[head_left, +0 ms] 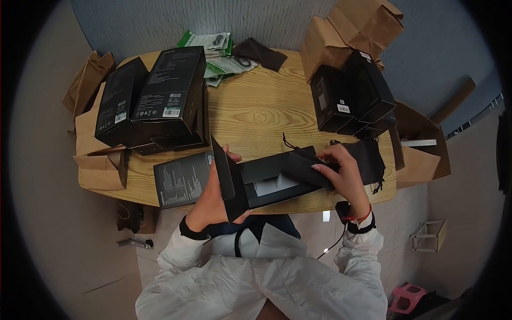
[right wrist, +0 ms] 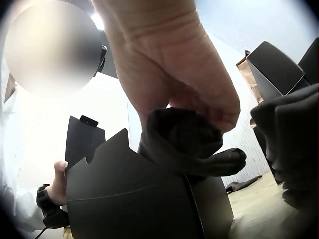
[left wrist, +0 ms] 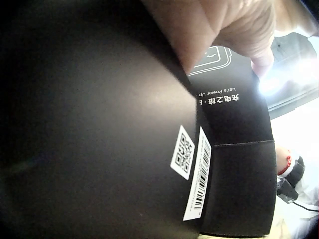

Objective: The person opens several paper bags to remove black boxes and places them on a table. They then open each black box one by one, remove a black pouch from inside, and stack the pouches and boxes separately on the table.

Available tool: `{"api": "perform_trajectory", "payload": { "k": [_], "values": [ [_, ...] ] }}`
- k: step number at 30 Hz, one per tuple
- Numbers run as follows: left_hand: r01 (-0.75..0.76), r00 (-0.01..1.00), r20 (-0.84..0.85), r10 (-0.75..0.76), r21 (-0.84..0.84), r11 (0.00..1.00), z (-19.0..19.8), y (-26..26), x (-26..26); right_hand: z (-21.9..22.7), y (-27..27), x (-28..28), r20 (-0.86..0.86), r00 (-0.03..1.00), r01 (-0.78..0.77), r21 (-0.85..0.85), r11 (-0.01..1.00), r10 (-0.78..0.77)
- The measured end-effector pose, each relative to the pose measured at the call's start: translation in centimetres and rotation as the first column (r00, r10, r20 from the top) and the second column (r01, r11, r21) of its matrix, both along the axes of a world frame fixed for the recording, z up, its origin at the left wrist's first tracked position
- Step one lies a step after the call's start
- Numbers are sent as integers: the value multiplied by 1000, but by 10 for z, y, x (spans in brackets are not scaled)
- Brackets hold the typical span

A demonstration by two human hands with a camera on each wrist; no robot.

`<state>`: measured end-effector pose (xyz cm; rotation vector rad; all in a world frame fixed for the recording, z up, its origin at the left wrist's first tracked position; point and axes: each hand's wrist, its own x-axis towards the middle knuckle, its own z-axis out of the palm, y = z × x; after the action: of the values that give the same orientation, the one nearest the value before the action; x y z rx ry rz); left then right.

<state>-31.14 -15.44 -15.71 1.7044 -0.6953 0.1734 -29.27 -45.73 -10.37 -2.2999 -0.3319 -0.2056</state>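
My left hand (head_left: 209, 200) grips an opened black cardboard box (head_left: 264, 166) by its flap end, held at the table's front edge. White paper (head_left: 273, 185) shows inside it. The left wrist view shows the fingers against the box, with a QR label (left wrist: 183, 154) and a barcode sticker on its black surface. Over the box's right part, my right hand (head_left: 344, 169) pinches a dark cloth pouch (head_left: 305, 168) between thumb and fingers. Bunched fabric (right wrist: 179, 137) hangs from those fingertips in the right wrist view. Another black drawstring pouch (head_left: 368, 160) lies just right of that hand.
Stacked black boxes (head_left: 168, 85) stand at the left, more black boxes (head_left: 368, 88) at the right. Brown paper bags (head_left: 322, 40) flank both stacks. Green-and-white packets (head_left: 224, 64) and a dark cloth (head_left: 261, 53) lie at the back. A printed black box (head_left: 181, 178) lies front left.
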Motion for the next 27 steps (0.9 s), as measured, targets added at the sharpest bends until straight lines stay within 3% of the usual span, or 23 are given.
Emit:
{"api": "perform_trajectory", "payload": {
  "k": [2,4,5,6,7,8,10,13,14,16,17,20,21,23,24,26,27],
  "values": [
    [-30,984,-175,17,-68,997,15,-3,-5,1,-1,1,-34,998,-51,30,998,52],
    [-26,985,-173,15,-64,998,15,-4,-6,8,1,0,38,977,-196,-242,950,211],
    [-28,985,-171,17,-59,998,14,-3,-6,12,1,-1,39,976,-196,-242,950,212],
    [-30,985,-170,20,-59,998,10,-2,-5,16,0,-1,-82,973,-227,-190,955,215],
    [-19,996,-86,17,-16,1000,1,0,-2,19,0,-2,-202,954,-251,-134,959,222],
    [-11,1000,-1,11,28,1000,-5,2,0,21,2,-3,-201,953,-254,-133,958,225],
    [-18,1000,4,18,33,999,-7,2,1,24,6,-7,130,988,-79,-33,996,83],
    [-9,1000,-4,9,4,1000,-12,1,2,27,-12,-9,252,966,62,15,998,-63],
    [1,1000,-16,-2,-30,1000,-14,1,2,25,-23,-12,260,947,183,56,982,-191],
    [2,1000,-17,-3,-34,999,-12,0,1,19,-50,-12,437,813,380,103,919,-385],
    [2,1000,-19,-3,-37,999,-11,0,1,23,-62,-13,431,797,402,145,904,-423],
    [11,1000,-22,-12,-31,999,-10,1,1,30,-82,-18,527,657,666,-71,743,-539],
    [19,1000,-22,-20,-31,999,-9,1,2,28,-83,-18,527,653,671,-72,738,-544],
    [10,1000,-14,-10,-33,999,-9,0,1,23,-84,-14,603,668,700,-311,643,-435],
    [17,1000,-12,-18,-34,999,-9,0,2,12,-85,-13,565,733,626,-342,701,-378],
    [-1,1000,12,1,-3,1000,-9,1,2,3,-73,-15,90,906,422,-118,899,-413],
    [7,1000,15,-7,-2,1000,-8,1,3,0,-76,-14,-146,924,351,-41,935,-353]
  ]
}}
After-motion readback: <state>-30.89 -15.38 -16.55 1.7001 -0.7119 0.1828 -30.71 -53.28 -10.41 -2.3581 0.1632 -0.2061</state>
